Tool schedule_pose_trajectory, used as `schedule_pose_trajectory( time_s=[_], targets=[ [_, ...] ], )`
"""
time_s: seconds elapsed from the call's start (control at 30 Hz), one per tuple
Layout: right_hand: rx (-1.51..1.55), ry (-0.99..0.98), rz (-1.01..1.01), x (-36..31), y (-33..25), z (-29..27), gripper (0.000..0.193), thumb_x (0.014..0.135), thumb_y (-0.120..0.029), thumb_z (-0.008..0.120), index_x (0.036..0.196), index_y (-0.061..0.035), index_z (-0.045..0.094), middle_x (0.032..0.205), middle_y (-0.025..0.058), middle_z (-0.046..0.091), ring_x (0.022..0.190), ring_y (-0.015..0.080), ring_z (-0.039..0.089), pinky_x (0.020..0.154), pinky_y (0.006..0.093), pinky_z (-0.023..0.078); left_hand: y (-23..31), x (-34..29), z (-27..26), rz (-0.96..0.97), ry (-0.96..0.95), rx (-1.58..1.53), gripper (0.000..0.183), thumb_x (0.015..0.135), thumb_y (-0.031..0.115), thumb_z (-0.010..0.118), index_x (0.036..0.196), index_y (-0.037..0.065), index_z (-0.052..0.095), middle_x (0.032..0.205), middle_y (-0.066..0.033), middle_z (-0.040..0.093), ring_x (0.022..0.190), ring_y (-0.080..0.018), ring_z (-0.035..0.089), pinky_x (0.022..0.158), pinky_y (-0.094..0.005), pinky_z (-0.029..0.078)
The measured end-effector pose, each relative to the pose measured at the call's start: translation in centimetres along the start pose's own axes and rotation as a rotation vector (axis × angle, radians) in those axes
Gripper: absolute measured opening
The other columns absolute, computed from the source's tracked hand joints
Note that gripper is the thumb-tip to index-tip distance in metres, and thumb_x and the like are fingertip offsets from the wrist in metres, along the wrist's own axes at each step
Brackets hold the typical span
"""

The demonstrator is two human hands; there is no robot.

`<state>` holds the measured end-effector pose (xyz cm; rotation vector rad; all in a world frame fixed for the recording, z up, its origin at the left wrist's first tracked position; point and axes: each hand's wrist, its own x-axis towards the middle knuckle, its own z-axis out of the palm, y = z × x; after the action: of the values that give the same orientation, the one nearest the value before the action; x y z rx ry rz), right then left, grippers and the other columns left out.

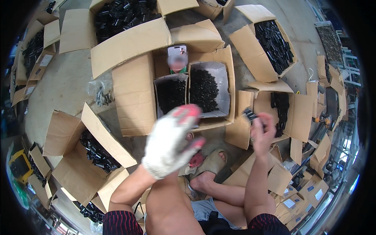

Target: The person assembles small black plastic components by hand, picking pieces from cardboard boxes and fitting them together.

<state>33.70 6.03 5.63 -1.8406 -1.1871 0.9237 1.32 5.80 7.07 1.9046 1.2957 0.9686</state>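
Note:
My left hand (168, 143) wears a white knitted glove with red fingertips. Its thumb and fingers are apart with nothing visible between them, and it hovers over the near edge of a large open carton (135, 96). Inside that carton are two grey-lined bins holding small black pieces: a left heap (171, 94) and a right heap (203, 90). My bare right hand (262, 133) is closed on a small black plastic part (250, 114) with shiny bits, held up beside an open carton (299, 117) of long black parts (280, 111).
A phone (177, 58) stands at the back of the middle carton. Cartons of black parts stand at the far left (125, 17), far right (274, 45) and near left (98, 152). A clear plastic bag (102, 94) lies on the floor. A red-and-white glove (196, 159) lies by my sandalled foot (211, 164).

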Motion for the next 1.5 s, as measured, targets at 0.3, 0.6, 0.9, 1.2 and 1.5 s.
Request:
schedule_pose_trajectory(
  time_s=[0.3,0.6,0.9,1.2,1.5],
  targets=[
    [0.464,-0.741,0.522,-3.3,-1.7,7.9,0.026,0.098,-0.016,0.073,0.117,0.0003,0.068,0.088,-0.0012,0.063,0.074,0.0015,0.052,0.064,0.0188,0.043,-2.6,-3.5,5.7,-0.833,-0.309,-1.093,0.063,0.093,0.018,0.079,0.147,0.0,0.053,0.127,-0.008,0.069,0.11,-0.0129,0.064,0.091,-0.033,0.057],
    [0.473,-0.604,0.283,-5.3,0.7,11.4,0.047,0.094,-0.003,0.075,0.138,0.0039,0.059,0.118,0.0028,0.063,0.104,0.0094,0.062,0.092,0.025,0.051,-4.7,-5.3,6.0,-1.105,-0.134,-1.347,0.048,0.093,0.013,0.078,0.135,0.003,0.056,0.126,-0.0079,0.067,0.109,-0.0173,0.066,0.088,-0.0376,0.063],
    [0.382,-0.472,0.169,-4.5,-1.4,12.2,0.054,0.088,-0.003,0.081,0.138,0.0015,0.062,0.116,0.0059,0.067,0.1,0.0102,0.065,0.091,0.0264,0.054,-4.7,-4.1,4.7,-0.824,-0.078,-1.246,0.074,0.098,0.01,0.07,0.161,0.007,0.031,0.131,-0.0061,0.061,0.105,-0.0116,0.06,0.095,-0.0298,0.054],
    [0.126,-0.422,-0.047,-4.3,-3.1,13.6,0.053,0.083,-0.008,0.085,0.132,0.0006,0.068,0.109,0.0093,0.067,0.09,0.0141,0.067,0.079,0.0275,0.056,-4.2,-4.5,4.7,-0.776,-0.106,-1.081,0.079,0.088,-0.008,0.07,0.159,0.012,0.043,0.13,0.0023,0.057,0.113,-0.0085,0.05,0.103,-0.0262,0.045],
    [-0.017,-0.512,-0.14,-3.7,-4.2,13.4,0.055,0.081,-0.017,0.087,0.13,0.0003,0.069,0.104,0.013,0.07,0.091,0.0201,0.068,0.083,0.033,0.055,-4.6,-5.5,4.7,-0.592,-0.015,-0.876,0.084,0.084,-0.009,0.072,0.159,0.013,0.041,0.14,-0.0001,0.056,0.115,-0.0095,0.051,0.101,-0.0275,0.049]
  ],
)
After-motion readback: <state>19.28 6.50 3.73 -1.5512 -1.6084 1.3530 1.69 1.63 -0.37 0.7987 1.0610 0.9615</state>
